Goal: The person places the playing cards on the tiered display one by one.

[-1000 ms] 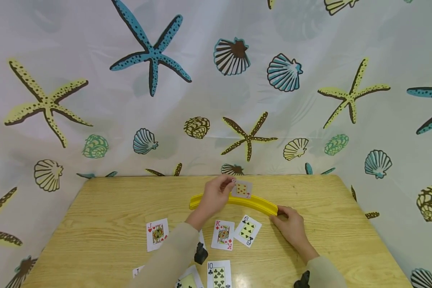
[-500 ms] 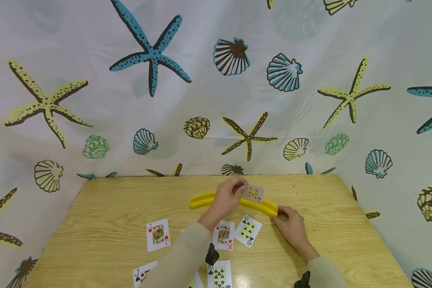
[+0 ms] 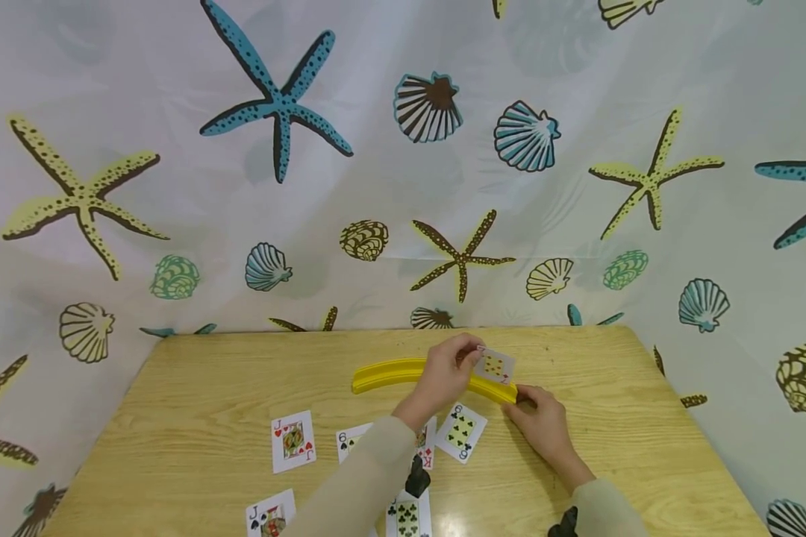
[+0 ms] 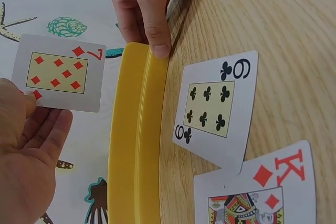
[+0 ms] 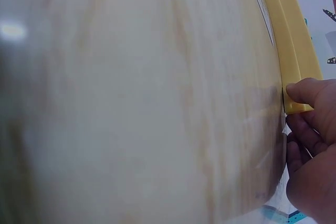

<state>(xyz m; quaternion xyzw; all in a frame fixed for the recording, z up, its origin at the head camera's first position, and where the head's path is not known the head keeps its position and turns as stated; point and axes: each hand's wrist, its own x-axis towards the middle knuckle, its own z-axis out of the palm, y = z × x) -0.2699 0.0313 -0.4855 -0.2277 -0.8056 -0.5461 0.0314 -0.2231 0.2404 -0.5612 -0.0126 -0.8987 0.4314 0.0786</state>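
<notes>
My left hand [image 3: 446,377] pinches the seven of diamonds [image 4: 58,72] by one edge, its face toward me. In the head view the card appears above the right part of a curved yellow card holder [image 3: 383,373]. The left wrist view shows a gap between the card and the holder. At the holder's right end, my right hand [image 3: 544,425] grips it between thumb and fingers, as the right wrist view also shows. Nearest to the holder on the table lies the six of clubs [image 4: 215,108], with the king of diamonds [image 4: 257,192] beside it, partly behind my left forearm in the head view.
The jack of hearts [image 3: 293,441] and a jack of spades [image 3: 269,514] lie face up at the left. A black-suited six [image 3: 345,438] and the ten of clubs [image 3: 408,518] are partly covered by my left sleeve. A patterned cloth [image 3: 376,186] hangs behind the wooden table [image 3: 242,373].
My left hand has moved to the right along the yellow card holder with the seven of diamonds. The right hand has stayed at the holder's right end.
</notes>
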